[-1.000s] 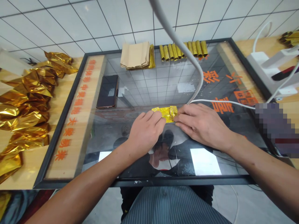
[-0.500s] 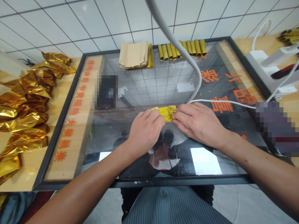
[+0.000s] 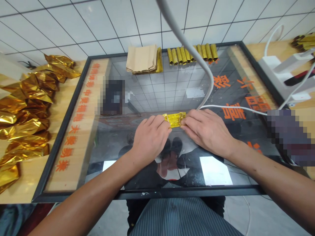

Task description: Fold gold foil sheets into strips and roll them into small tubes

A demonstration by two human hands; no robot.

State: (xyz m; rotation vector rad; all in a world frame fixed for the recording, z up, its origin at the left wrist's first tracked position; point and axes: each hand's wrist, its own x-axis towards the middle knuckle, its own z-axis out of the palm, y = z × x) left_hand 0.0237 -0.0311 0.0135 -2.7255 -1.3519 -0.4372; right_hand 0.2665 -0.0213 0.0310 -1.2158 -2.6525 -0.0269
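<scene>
A small piece of gold foil paper (image 3: 174, 120) lies on the glass tabletop (image 3: 152, 95) in front of me, with a folded strip at each end. Curled fingers of my left hand (image 3: 151, 136) grip its left end. At the right end, my right hand (image 3: 208, 129) pinches the foil between thumb and fingers. The fingertips partly cover both ends. A row of gold foil tubes (image 3: 183, 56) lies along the far edge of the glass, beside a stack of brown paper sheets (image 3: 141, 59) with gold foil at its right side.
Crumpled gold foil pieces (image 3: 29, 101) spread over the wood at left. A dark box (image 3: 113, 97), partly pixelated, lies on the glass. A thick grey cable (image 3: 189, 49) hangs down behind my right hand. At right are a white power strip (image 3: 275, 75) and a pixelated dark object (image 3: 287, 134).
My left hand has shifted slightly back to the left, showing the folded left end of the foil. My right hand stays at the right end.
</scene>
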